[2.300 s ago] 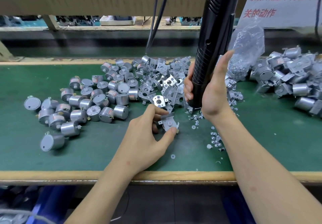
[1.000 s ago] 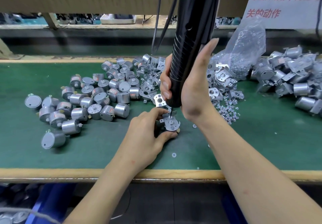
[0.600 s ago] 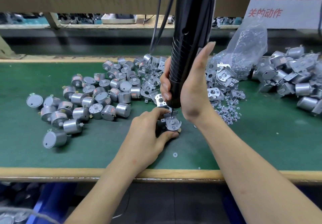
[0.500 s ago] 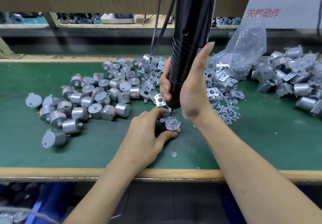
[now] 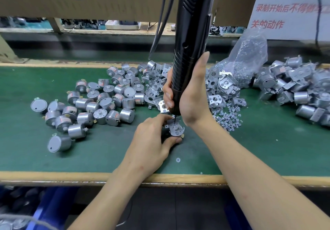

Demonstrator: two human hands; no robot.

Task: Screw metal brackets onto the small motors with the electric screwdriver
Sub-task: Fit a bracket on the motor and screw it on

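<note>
Your electric screwdriver (image 5: 189, 42) was black all over, grip ribbed in fine rings. Cables (image 5: 160, 24) behind it were black too. Bracket (image 5: 175, 129) under your bit was pale silver-grey. Motors (image 5: 100, 104) in left heap were silver cans, some banded with red-printed labels, some showing flat pale grey faces. Loose brackets (image 5: 223, 86) were same bare grey metal. Mat (image 5: 26, 140) you worked on was dark green, bench edge (image 5: 53, 175) yellowish wood. Bag (image 5: 250, 54) was clear, glittering silver inside. Sign (image 5: 285, 31) was white with red characters. Lone washer (image 5: 177, 159) was white. Bin (image 5: 46, 204) below bench was blue.
</note>
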